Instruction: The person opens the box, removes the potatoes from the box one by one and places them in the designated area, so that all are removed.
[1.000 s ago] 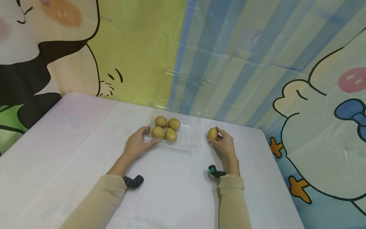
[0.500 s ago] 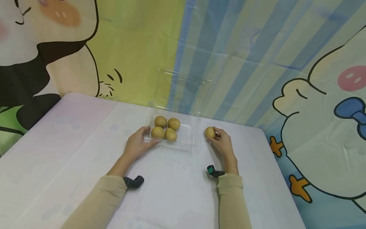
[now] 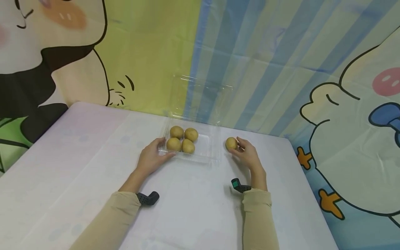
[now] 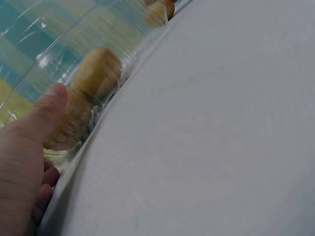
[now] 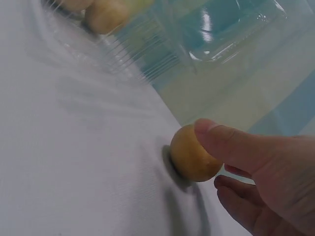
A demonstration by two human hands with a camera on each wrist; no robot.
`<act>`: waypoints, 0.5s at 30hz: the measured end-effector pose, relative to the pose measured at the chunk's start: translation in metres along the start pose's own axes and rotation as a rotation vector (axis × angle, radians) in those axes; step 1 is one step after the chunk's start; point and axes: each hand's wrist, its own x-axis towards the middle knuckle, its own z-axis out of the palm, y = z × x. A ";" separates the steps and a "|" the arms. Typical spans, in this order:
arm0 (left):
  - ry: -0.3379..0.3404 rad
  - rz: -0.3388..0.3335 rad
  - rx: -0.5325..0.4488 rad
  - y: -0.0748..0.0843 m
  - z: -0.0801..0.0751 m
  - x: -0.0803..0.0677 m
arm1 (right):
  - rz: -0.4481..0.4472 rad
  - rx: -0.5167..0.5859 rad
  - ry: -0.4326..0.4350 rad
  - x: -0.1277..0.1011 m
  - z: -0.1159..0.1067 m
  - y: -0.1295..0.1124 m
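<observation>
In the head view, a clear plastic container [image 3: 204, 146] stands near the table's back edge, with several potatoes [image 3: 176, 132] grouped in its left part. My left hand [image 3: 150, 156] grips its near left corner, the thumb [image 4: 49, 105] along the front wall and the fingers at the left side. To the right of the container, my right hand [image 3: 248, 154] pinches a single potato [image 3: 231, 143] low over the table. The right wrist view shows the thumb across this potato [image 5: 192, 157], its shadow close beneath; the index fingertip is hidden there.
The container's clear lid [image 3: 203, 99] stands raised behind it against a printed curtain [image 3: 262, 69]. A white cloth covers the table [image 3: 193, 208]. Each wrist carries a small black camera mount [image 3: 148, 198].
The lone potato has shifted slightly left from where it was a second ago, with my right hand still at it. The right wrist has edged right. My left hand stays at the container's corner.
</observation>
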 end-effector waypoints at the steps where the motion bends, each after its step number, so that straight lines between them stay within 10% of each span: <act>1: 0.000 -0.001 -0.002 0.000 0.001 0.000 | 0.001 0.002 -0.003 -0.001 -0.003 -0.001; 15: 0.004 -0.008 -0.005 -0.003 0.003 0.000 | -0.144 0.055 0.030 -0.012 -0.015 -0.055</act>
